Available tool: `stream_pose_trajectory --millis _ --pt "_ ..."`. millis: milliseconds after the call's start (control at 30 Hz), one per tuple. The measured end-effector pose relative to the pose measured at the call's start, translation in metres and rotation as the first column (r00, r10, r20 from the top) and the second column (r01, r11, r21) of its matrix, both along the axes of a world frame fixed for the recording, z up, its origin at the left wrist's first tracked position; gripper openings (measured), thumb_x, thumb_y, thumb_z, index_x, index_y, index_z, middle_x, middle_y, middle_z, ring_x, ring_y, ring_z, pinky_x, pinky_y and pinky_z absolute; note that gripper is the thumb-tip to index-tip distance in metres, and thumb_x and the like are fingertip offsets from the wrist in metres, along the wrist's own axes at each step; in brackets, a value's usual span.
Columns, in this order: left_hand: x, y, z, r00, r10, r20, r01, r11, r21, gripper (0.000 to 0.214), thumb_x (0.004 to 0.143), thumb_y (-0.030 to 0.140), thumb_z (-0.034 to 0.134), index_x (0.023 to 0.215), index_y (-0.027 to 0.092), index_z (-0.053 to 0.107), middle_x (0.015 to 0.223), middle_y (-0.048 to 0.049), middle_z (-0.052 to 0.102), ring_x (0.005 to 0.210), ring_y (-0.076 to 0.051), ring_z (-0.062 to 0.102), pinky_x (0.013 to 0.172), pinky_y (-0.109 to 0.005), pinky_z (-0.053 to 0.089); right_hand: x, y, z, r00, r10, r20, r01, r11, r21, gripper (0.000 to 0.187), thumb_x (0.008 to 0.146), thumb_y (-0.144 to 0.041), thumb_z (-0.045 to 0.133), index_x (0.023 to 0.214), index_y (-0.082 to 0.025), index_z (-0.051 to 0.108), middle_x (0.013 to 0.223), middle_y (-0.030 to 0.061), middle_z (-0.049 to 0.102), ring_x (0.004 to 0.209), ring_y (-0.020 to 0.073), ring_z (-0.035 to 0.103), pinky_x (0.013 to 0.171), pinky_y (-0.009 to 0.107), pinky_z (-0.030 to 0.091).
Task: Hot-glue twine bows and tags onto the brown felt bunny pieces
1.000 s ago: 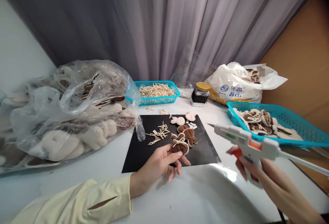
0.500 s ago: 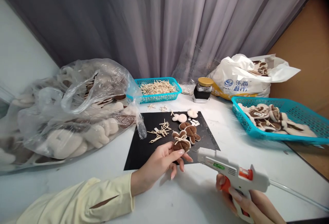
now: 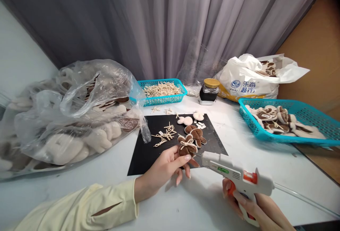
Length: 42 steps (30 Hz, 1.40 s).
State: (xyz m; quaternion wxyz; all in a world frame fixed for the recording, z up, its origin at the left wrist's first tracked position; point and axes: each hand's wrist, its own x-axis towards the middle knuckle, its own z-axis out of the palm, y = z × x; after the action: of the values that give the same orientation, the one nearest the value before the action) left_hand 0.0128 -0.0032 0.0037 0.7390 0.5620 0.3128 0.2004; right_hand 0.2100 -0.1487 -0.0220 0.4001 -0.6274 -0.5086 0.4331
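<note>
My left hand (image 3: 166, 169) pinches a brown plush piece with a cream string bow (image 3: 187, 145) over the near edge of a black mat (image 3: 148, 153). My right hand (image 3: 247, 204) grips a white hot glue gun (image 3: 236, 176) with an orange trigger; its nozzle points left and sits just right of the plush piece. On the mat lie another brown plush piece (image 3: 197, 134), several cream string bows (image 3: 165, 135) and small cream plush shapes (image 3: 186, 120).
A big clear bag of plush pieces (image 3: 69, 114) fills the left. A teal basket of string bows (image 3: 162, 91) and a dark jar (image 3: 209, 91) stand at the back. A white shopping bag (image 3: 252, 79) and a teal basket of plush pieces (image 3: 287, 123) sit right.
My right hand brought the glue gun down and left, from beside the right basket to just right of the plush piece. The left hand stayed put with the piece.
</note>
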Motion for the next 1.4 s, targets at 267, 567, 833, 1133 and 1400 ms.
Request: stream_pose_trajectory --millis 267,567,833,1133,1400 --pt "0.0003 0.0006 0.0024 1.0 0.015 -0.009 -0.015 1.0 -0.001 0.025 0.081 0.035 0.058 0.092 0.013 0.055 0.084 -0.0075 0.064 0.055 -0.009 0.055 0.037 -0.016 0.036 -0.001 0.0015 -0.0006 0.998 -0.067 -0.008 0.067 0.998 0.008 0.047 0.078 -0.063 0.046 0.072 -0.019 0.063 0.062 0.0038 0.059 0.059 0.0181 0.053 0.055 0.025 0.046" --pt "-0.0003 0.0013 0.0019 1.0 0.003 0.006 -0.003 1.0 -0.014 0.023 0.082 0.033 0.057 0.095 0.014 0.055 0.085 -0.0079 0.066 0.056 -0.008 0.055 0.037 -0.014 0.037 0.0044 -0.0039 -0.0055 0.998 -0.024 0.061 0.031 0.994 -0.101 0.053 0.08 -0.067 0.037 0.079 -0.02 0.062 0.074 0.0062 0.059 0.071 0.02 0.053 0.063 0.027 0.046" --pt "-0.0015 0.0023 -0.0015 1.0 0.004 0.008 -0.004 1.0 -0.012 0.024 0.083 0.034 0.056 0.097 0.014 0.055 0.087 -0.0084 0.067 0.058 -0.009 0.056 0.037 -0.013 0.038 0.0017 -0.0028 -0.0006 0.999 -0.046 0.025 0.048 0.995 -0.091 0.057 0.078 -0.07 0.036 0.079 -0.019 0.063 0.073 0.0054 0.058 0.068 0.019 0.052 0.062 0.026 0.046" --pt "-0.002 0.003 -0.0024 0.999 0.006 0.032 -0.006 1.0 -0.004 0.031 0.086 0.03 0.053 0.113 0.015 0.046 0.087 -0.0091 0.067 0.057 -0.009 0.054 0.037 -0.012 0.037 0.0026 -0.0012 -0.0023 0.997 -0.064 0.049 0.066 0.998 -0.025 0.049 0.083 -0.062 0.039 0.076 -0.019 0.061 0.07 0.0046 0.059 0.065 0.0173 0.053 0.059 0.024 0.047" --pt "-0.0015 0.0023 0.0018 1.0 0.005 0.024 -0.005 1.0 -0.02 0.031 0.085 0.03 0.054 0.111 0.015 0.047 0.086 -0.0098 0.065 0.058 -0.009 0.054 0.038 -0.013 0.037 0.0006 -0.0002 -0.001 0.997 -0.065 0.049 0.066 0.998 -0.021 0.047 0.083 -0.061 0.04 0.074 -0.02 0.06 0.068 0.004 0.06 0.065 0.0181 0.055 0.06 0.024 0.048"
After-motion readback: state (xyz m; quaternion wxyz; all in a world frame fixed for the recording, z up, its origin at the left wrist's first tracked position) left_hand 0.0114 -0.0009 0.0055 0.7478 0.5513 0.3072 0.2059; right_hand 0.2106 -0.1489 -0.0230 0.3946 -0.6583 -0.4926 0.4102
